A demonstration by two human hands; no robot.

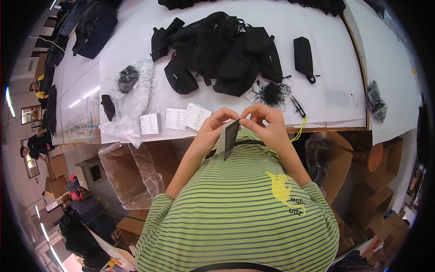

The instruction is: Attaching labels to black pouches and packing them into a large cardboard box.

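Observation:
Close to my body, a dark grey hang tag (230, 140) with small print hangs between my hands, its face turned partly edge-on. My left hand (215, 129) is closed on its upper left edge. Thumb and fingers of my right hand (267, 128) pinch at its top corner; whether a thin string is also caught there cannot be made out. Just beyond my hands lie several stacks of white printed cards (196, 116) and a tangle of black strings (273, 94). A pair of thread snips (298, 107) with a yellow cord rests right of the strings.
A heap of black pouches (217, 54) covers the table's far middle, with a single black pouch (303, 56) to its right. Clear plastic bags (136, 99) lie at left. Cardboard boxes (122, 174) stand below the table's front edge (335, 127). Other people are far left.

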